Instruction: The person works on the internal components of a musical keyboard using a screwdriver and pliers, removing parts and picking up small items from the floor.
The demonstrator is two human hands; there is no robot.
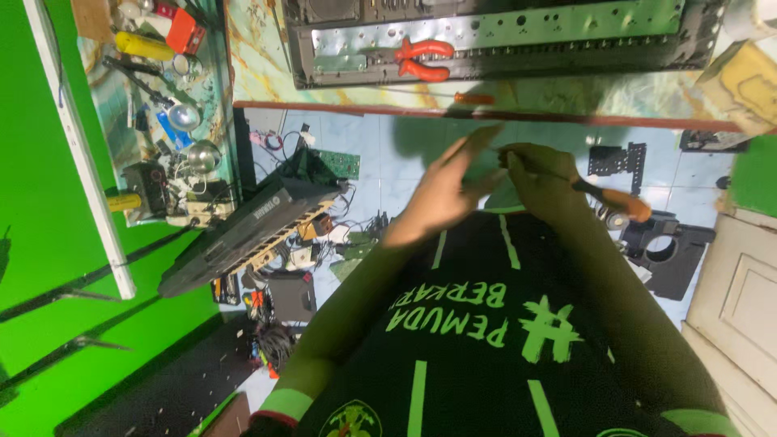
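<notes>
Below the edge of the desk (267, 81), in front of my chest, both of my hands meet in mid-air over the tiled floor (380, 154). My right hand (541, 180) is clenched around a screwdriver (603, 196): the orange handle projects from the outer side of the fist, and the dark shaft runs through the fist toward the left. My left hand (443, 193) is released, fingers extended and close together, pointing up toward the desk edge. Its fingertips lie near the shaft end of the screwdriver; motion blur prevents me from telling whether they touch it.

On the desk above the hands:
- A dark equipment chassis (502, 36) with a perforated metal plate lies flat.
- Red-handled pliers (421, 58) rest on that plate.
- A second, small orange-handled screwdriver (473, 99) lies on the desk surface just below the chassis, near the edge.

On the floor:
- A black electronic keyboard (243, 231) leans at an angle to the left of the hands, with loose wires and small parts beside it.
- A green circuit board (338, 163) lies just above the keyboard.
- Black plastic housing parts (668, 251) lie to the right of the right hand.

A second surface at upper left carries a yellow-handled tool (144, 45) and assorted metal parts.
</notes>
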